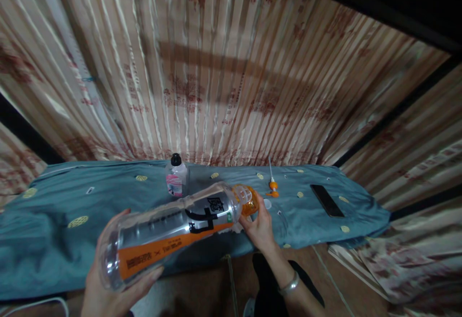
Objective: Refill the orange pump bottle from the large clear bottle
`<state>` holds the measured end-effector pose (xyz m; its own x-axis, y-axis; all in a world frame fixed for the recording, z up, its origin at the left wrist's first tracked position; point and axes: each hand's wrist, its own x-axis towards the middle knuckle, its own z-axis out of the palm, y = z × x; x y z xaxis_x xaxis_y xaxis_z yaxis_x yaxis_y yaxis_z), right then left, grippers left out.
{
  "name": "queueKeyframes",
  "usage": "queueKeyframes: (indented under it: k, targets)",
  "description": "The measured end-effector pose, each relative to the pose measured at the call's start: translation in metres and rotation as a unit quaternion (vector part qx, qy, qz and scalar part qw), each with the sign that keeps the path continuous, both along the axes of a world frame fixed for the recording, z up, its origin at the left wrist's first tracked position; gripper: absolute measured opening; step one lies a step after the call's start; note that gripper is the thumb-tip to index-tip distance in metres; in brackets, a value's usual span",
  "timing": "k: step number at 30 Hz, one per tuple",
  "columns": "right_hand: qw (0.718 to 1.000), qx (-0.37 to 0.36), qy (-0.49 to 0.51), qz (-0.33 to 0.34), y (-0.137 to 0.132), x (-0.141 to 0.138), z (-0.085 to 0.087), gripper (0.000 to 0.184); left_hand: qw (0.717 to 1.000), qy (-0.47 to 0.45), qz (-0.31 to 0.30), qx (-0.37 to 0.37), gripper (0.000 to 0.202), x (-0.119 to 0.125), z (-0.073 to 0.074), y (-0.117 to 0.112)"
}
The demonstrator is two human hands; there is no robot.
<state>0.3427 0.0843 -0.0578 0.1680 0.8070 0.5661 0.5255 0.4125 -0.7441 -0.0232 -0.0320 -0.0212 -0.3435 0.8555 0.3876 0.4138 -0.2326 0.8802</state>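
Observation:
A large clear plastic bottle [173,233] with an orange and silver label lies tilted across my view. My left hand [119,269] wraps around its wide base, fingers closed on it. At the other end, my right hand [262,223] grips a small bottle [252,204] of orange colour, whose clear neck meets the mouth of the large bottle. Whether liquid passes between the two, I cannot tell. A silver bracelet circles my right wrist. Beyond my right hand, a pump head [273,187] in orange with a thin tube lies on the blue cloth, and a small white cap [267,203] is nearby.
Blue patterned cloth [108,187] covers the long surface before me. A white and pink bottle [176,177] with a black cap stands behind the large bottle. A black phone [327,200] lies at the right. Patterned curtains [216,67] hang along the back and sides.

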Motion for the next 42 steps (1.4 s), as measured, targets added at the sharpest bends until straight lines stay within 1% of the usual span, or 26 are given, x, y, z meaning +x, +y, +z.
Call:
queueKeyframes:
  k: [5,9,18,21,24,27,32,38,42]
  targets:
    - [1.0,-0.01,0.006,0.006,-0.0002,0.0006,0.0016,0.074,1.0,0.006,0.004,-0.002,0.107,-0.0013,0.0002,0.0012]
    - [1.0,-0.02,0.015,0.01,-0.0011,-0.0004,0.0038,0.073,1.0,0.002,0.003,-0.011,0.104,0.0005,0.0025,0.0001]
    - [0.999,-0.018,0.023,0.012,-0.0011,-0.0022,0.0023,0.075,1.0,0.003,0.018,-0.014,0.106,0.0042,0.0058,0.0002]
    - [0.999,-0.024,0.022,0.014,-0.0007,-0.0016,0.0015,0.075,1.0,-0.001,0.011,-0.021,0.107,0.0037,0.0075,-0.0008]
    - [0.999,-0.018,0.026,0.016,-0.001,-0.0017,0.0018,0.074,1.0,-0.004,0.005,-0.013,0.103,0.0033,0.009,-0.0013]
    - [1.0,-0.015,0.023,0.015,-0.0017,-0.0021,0.003,0.073,1.0,-0.003,0.015,-0.008,0.103,0.0033,0.0087,-0.0004]
    - [1.0,-0.014,0.02,0.009,-0.0021,-0.0025,0.0045,0.075,0.999,-0.014,0.016,-0.027,0.109,0.0038,0.0076,0.0009]
    - [0.999,-0.019,0.024,0.015,-0.002,-0.0025,0.0049,0.074,0.999,-0.017,0.022,-0.027,0.109,0.0026,0.0067,0.001]
    - [0.999,-0.021,0.022,0.013,-0.0016,-0.0024,0.0041,0.074,1.0,-0.005,0.018,-0.011,0.107,0.001,0.0059,0.0006]
